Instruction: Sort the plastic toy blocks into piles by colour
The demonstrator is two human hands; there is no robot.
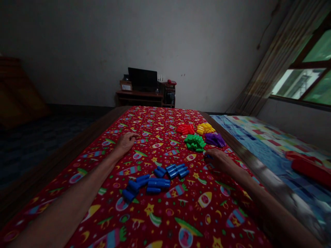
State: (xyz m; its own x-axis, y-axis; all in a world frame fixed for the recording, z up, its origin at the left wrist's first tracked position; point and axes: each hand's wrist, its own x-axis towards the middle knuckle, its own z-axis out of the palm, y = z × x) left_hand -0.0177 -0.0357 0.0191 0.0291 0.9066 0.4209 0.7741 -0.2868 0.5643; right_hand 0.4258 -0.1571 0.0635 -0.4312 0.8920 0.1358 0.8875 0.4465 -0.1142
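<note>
My left hand (125,142) rests on the red rocket-print cloth (160,213), its fingers curled loosely with nothing visible in them. My right hand (218,159) lies near the cloth's right edge, closed over a small blue piece (207,156) that only partly shows. Several blue plastic pieces (157,179) lie scattered between my forearms. Beyond my right hand sit four sorted piles: green (195,142), purple (215,139), red (185,129) and yellow (205,128).
The cloth covers a long wooden table (77,144). A bed with a blue patterned sheet (271,148) runs along the right, with a red object (311,170) on it. A desk with a monitor (142,80) stands at the far wall. A window with a curtain is at right.
</note>
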